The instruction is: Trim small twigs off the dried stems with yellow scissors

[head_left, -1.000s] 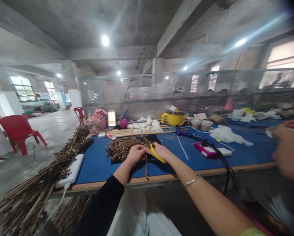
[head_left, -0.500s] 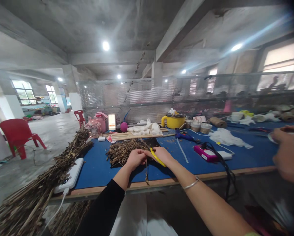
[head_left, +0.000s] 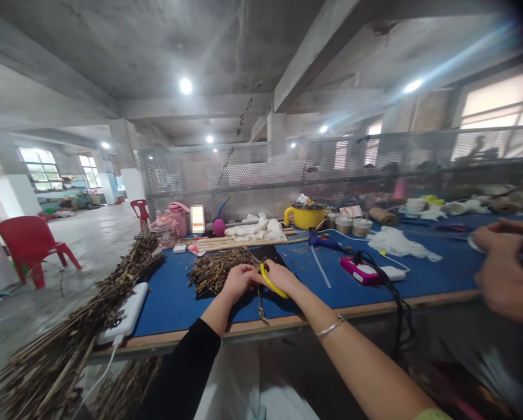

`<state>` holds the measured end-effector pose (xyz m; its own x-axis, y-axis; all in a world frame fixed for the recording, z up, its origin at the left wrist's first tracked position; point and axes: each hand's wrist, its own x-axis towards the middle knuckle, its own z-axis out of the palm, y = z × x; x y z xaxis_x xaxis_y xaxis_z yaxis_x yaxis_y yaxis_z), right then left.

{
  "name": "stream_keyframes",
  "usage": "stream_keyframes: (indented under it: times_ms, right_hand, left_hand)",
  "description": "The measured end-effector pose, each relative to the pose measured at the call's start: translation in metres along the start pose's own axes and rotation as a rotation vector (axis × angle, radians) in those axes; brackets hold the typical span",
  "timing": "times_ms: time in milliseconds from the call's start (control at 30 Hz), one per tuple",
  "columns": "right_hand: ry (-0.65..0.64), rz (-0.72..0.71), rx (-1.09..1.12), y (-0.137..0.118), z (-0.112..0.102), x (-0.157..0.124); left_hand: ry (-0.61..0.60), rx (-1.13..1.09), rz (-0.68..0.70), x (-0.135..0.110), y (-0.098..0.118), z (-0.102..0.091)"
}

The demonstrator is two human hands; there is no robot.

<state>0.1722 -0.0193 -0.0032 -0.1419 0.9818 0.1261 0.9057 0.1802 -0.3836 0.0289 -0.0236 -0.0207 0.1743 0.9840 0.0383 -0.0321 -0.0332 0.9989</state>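
While the right hand (head_left: 283, 276) holds a yellow handle (head_left: 273, 285), 1 stem (head_left: 260, 306) dangles.

No lettering I can make out from my seat. White label on the magenta box (head_left: 361, 269): marks too small for me to read. Upright pale panel (head_left: 197, 219): pixelated, orange band, no words. Red-and-white packet (head_left: 195, 249): print, if any, blurred. No numbers legible.

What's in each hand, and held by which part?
Right hand: a yellow-handled tool, by its handle. Left hand: apparently a dried stem, one end hanging below; exact grip point hidden.
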Motion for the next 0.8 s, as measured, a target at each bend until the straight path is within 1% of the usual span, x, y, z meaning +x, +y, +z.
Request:
stream_keyframes:
  times_ms: [133,267,400,467,533,600,700,800]
  right_hand:
    - [0.043,-0.001,-0.036,-0.0038,-0.0017,-0.0048]
    - [0.073,0.008,-0.068,-0.0027,-0.0025,-0.0078]
    - [0.07,0.005,-0.058,0.0003,-0.0036,-0.0081]
    - [0.071,0.035,-0.046,0.0014,-0.0052,-0.0074]
    - [0.058,0.072,-0.037,0.0021,-0.0068,-0.0063]
    - [0.022,0.085,-0.019,0.0023,-0.0076,-0.0054]
    - [-0.022,0.057,0.014,0.0015,-0.0061,-0.0047]
    - [-0.023,0.051,0.015,-0.0007,-0.0033,-0.0049]
  left_hand:
    - [0.02,-0.022,-0.009,0.0015,-0.0019,0.0001]
    - [0.004,-0.04,0.007,0.0002,-0.0007,0.0012]
    - [-0.051,-0.081,0.007,0.0014,-0.0025,-0.0009]
    - [-0.09,-0.097,-0.002,0.0025,-0.0035,-0.0031]
    - [-0.105,-0.11,-0.018,0.003,-0.0038,-0.0051]
    - [-0.077,-0.137,-0.035,0.0034,-0.0034,-0.0064]
    - [-0.02,-0.204,-0.04,0.004,-0.0033,-0.0073]
    - [-0.016,-0.252,-0.034,0.0047,-0.0038,-0.0075]
